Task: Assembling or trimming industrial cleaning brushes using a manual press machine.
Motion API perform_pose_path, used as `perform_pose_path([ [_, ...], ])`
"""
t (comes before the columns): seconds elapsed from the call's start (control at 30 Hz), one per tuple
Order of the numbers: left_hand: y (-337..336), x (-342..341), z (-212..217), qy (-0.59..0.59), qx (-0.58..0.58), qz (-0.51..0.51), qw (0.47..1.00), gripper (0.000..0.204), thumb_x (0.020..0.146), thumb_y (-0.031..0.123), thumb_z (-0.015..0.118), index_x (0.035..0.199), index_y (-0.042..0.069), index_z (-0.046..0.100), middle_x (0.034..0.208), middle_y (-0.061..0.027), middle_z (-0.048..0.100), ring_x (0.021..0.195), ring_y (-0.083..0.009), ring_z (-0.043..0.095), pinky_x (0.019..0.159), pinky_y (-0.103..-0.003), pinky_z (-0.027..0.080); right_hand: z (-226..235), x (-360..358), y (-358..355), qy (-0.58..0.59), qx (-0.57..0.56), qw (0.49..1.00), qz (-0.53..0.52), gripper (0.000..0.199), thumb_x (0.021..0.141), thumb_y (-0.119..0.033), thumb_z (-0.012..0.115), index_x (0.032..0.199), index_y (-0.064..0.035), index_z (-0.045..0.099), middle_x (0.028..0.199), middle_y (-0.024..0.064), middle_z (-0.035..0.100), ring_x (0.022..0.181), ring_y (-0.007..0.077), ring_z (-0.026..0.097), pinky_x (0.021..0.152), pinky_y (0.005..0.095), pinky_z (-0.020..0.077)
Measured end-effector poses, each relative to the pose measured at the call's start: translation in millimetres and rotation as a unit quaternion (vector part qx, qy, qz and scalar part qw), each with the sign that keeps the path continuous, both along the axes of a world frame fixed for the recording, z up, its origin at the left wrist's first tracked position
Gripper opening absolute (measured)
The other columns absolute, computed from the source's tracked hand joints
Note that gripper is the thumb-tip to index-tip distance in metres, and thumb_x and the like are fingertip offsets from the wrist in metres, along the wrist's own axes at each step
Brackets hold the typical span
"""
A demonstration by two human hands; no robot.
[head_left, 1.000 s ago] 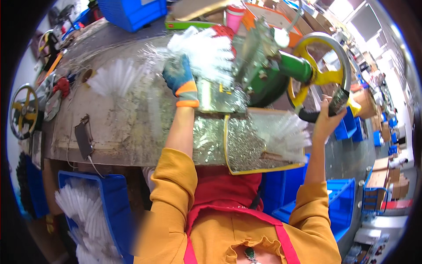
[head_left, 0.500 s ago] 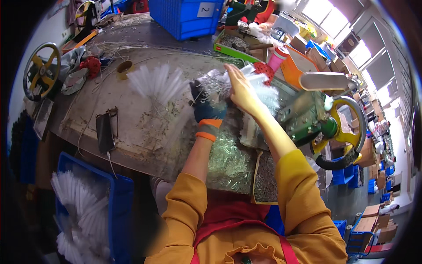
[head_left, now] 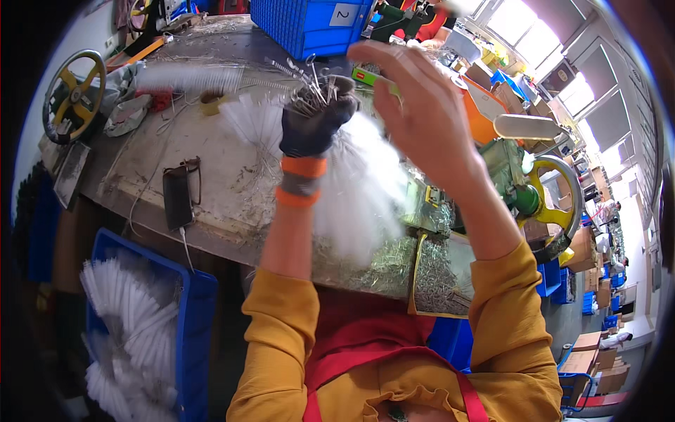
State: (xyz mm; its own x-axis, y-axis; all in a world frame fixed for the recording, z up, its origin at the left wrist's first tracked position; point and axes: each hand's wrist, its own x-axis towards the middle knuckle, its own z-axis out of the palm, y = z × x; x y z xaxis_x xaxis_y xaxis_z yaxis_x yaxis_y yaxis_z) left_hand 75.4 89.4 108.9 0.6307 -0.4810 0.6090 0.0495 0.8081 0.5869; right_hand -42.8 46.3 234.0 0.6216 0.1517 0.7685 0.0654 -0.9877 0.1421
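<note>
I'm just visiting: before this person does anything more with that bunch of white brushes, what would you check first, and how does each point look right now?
1. Grip on the bundle: the gloved left hand is closed around the wire stems of the white brushes. Ok.
2. Bundle even: wire ends splay out above the fist at different heights. Not ok.
3. Right hand free: bare, open, holding nothing, raised beside the bundle. Ok.
4. Clear of the machine: the green machine with the yellow handwheel stands to the right, apart from both hands. Ok.
5. Room in the blue bin at lower left: already holds white brushes; remaining space cannot tell.
</note>
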Motion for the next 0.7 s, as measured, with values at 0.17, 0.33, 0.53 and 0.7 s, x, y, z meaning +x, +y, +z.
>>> perform_pose_path([
  [0.17,37.2,-2.9,25.5,-0.171,0.188,-0.249,0.935,0.024,0.072,0.011,0.064,0.091,-0.001,0.056,0.084,-0.0094,0.059,0.075,-0.0152,0.057,0.068,-0.027,0.045,36.5,15.8,14.2,-0.036,0.074,0.984,0.155,0.010,0.069,-0.001,0.049,0.077,-0.0039,0.054,0.078,0.0068,0.057,0.066,0.0219,0.054,0.071,0.0338,0.0438],
  [0.33,40.2,-9.7,12.3,-0.377,0.183,-0.156,0.894,0.028,0.074,0.015,0.063,0.096,-0.001,0.055,0.087,-0.0060,0.060,0.083,-0.0136,0.055,0.077,-0.029,0.043,25.3,48.2,20.8,0.178,-0.055,0.942,0.278,0.034,0.065,0.007,0.049,0.093,-0.0097,0.059,0.107,0.0036,0.054,0.111,0.0219,0.040,0.094,0.0329,0.0323],
  [0.53,57.3,1.3,5.5,-0.308,0.182,-0.236,0.904,0.039,0.075,0.008,0.063,0.109,-0.002,0.047,0.095,-0.0087,0.059,0.087,-0.0139,0.056,0.076,-0.027,0.046,43.8,71.8,33.5,0.293,-0.310,0.902,0.067,0.022,0.065,-0.003,0.059,0.083,-0.0146,0.065,0.108,-0.0005,0.055,0.117,0.0188,0.036,0.092,0.0350,0.0331],
  [0.7,65.4,15.8,1.2,-0.328,0.145,-0.212,0.909,0.044,0.074,0.017,0.065,0.109,-0.002,0.048,0.090,-0.0068,0.058,0.079,-0.0124,0.056,0.073,-0.027,0.046,41.8,93.0,38.4,0.349,-0.428,0.834,0.012,0.021,0.064,0.001,0.059,0.076,-0.0142,0.067,0.110,0.0019,0.054,0.119,0.0197,0.033,0.097,0.0370,0.0298],
])
